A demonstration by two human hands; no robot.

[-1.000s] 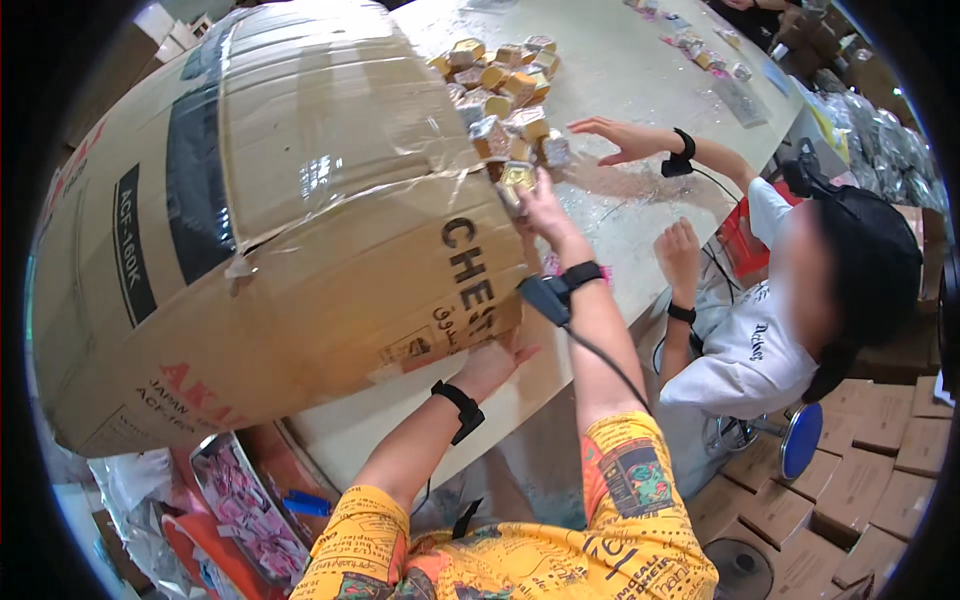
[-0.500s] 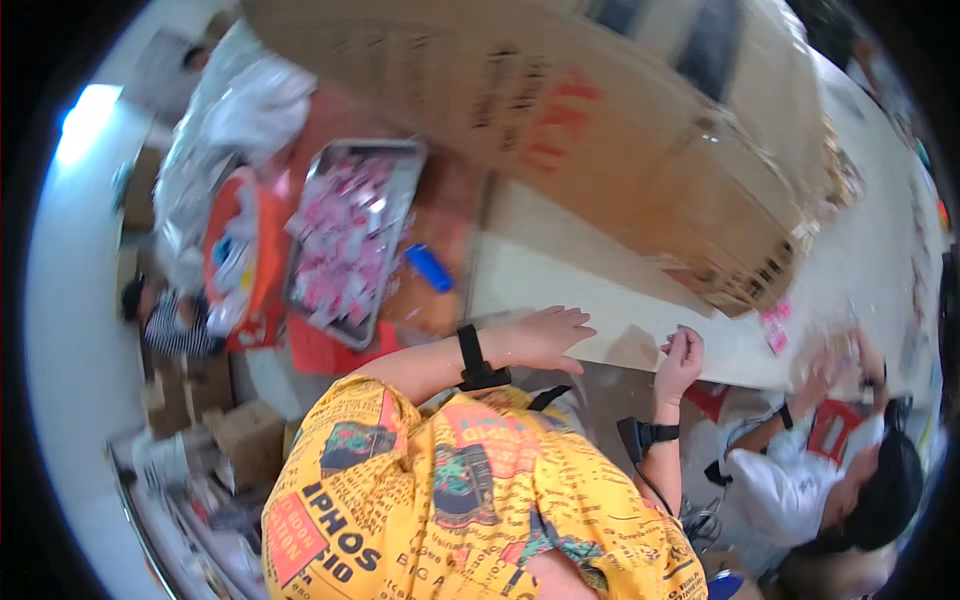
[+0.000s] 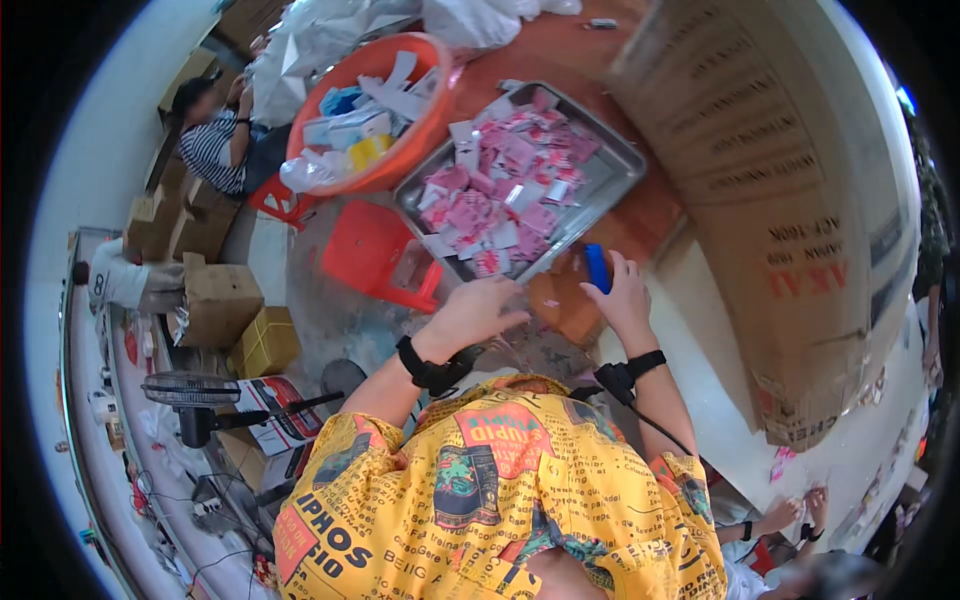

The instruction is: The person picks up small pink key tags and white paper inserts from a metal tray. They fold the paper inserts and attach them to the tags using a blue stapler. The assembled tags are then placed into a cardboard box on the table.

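Note:
My right hand (image 3: pixel 627 300) is at a small blue cylinder-like object (image 3: pixel 597 268), its thumb and fingers closed around it. What the object is exactly does not show. It is beside a metal tray (image 3: pixel 632 165) heaped with pink-and-white small packets (image 3: pixel 510 190). Close to the tray's near corner is my left hand (image 3: pixel 478 315), empty, with its fingers stretched and apart. Both wrists wear black straps, and a cable runs along my right forearm.
A big cardboard box (image 3: pixel 760 200) stands to the right on a pale table (image 3: pixel 690 340). An orange-red basin (image 3: pixel 440 75) of packaging and a red stool (image 3: pixel 365 250) are at left. A black fan (image 3: pixel 195 390) and cartons (image 3: pixel 220 300) stand farther left. Co-workers sit left and lower right.
My view has turned left, toward the tray and basin. My right hand has come from the pale table's edge to the blue object; my left hand is now by the tray corner.

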